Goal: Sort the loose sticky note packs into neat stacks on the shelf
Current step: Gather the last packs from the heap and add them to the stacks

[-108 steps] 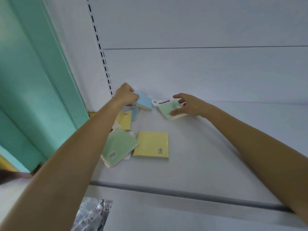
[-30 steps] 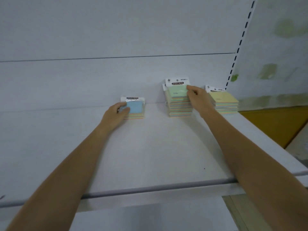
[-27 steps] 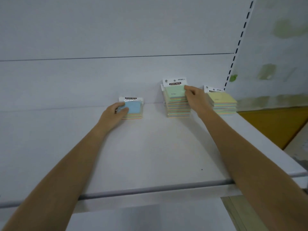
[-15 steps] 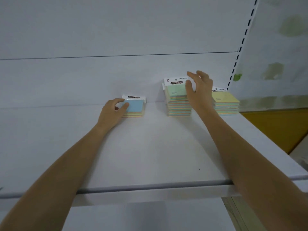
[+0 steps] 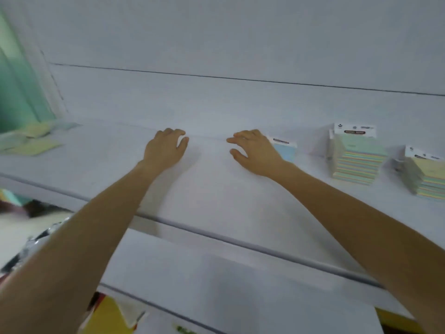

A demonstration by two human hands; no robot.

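While both hands hang empty over the bare middle of the shelf, the step in hand looks like the reach for more loose packs.

The left hand (image 5: 166, 150) and right hand (image 5: 255, 153) are loosely spread, grasping nothing; just behind the right sits the low blue-topped stack (image 5: 285, 151), with a tall green-topped stack (image 5: 356, 157) and a yellow-topped stack (image 5: 426, 177) further right. The blurred loose packs (image 5: 31, 141) lie far left, well apart, so the next move probably needs a long leftward sweep across open shelf (image 5: 204, 194), clear of its front lip.
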